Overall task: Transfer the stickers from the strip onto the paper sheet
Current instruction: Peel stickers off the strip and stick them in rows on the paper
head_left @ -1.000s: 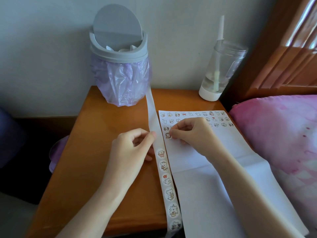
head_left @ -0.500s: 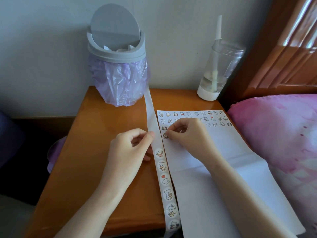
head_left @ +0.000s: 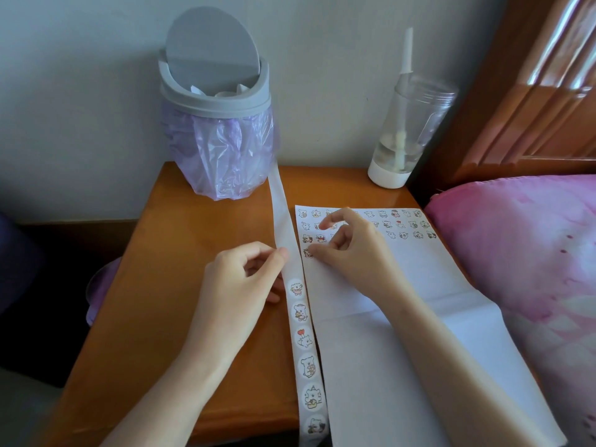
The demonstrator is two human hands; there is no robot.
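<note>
A long white sticker strip [head_left: 283, 217] runs down the wooden table, with several round cartoon stickers [head_left: 304, 340] on its near part. My left hand [head_left: 238, 285] pinches the strip's left edge between thumb and forefinger. To its right lies the white paper sheet [head_left: 451, 272], carrying rows of small stickers [head_left: 400, 225] along its top. My right hand [head_left: 351, 253] rests on the sheet. Its thumb presses a sticker [head_left: 306, 253] at the left edge of the fourth row, and its fingers are lifted and loosely curled above the rows.
A grey swing-lid bin [head_left: 219, 124] with a purple bag stands at the back of the table [head_left: 180, 253]; the strip's far end runs up to it. A clear bottle [head_left: 406, 130] with a white base is at back right. Pink bedding [head_left: 532, 269] borders the sheet's right side.
My right hand's fingers have lifted and spread off the sheet, leaving the thumb on the newly placed sticker. My left hand keeps its pinch on the strip.
</note>
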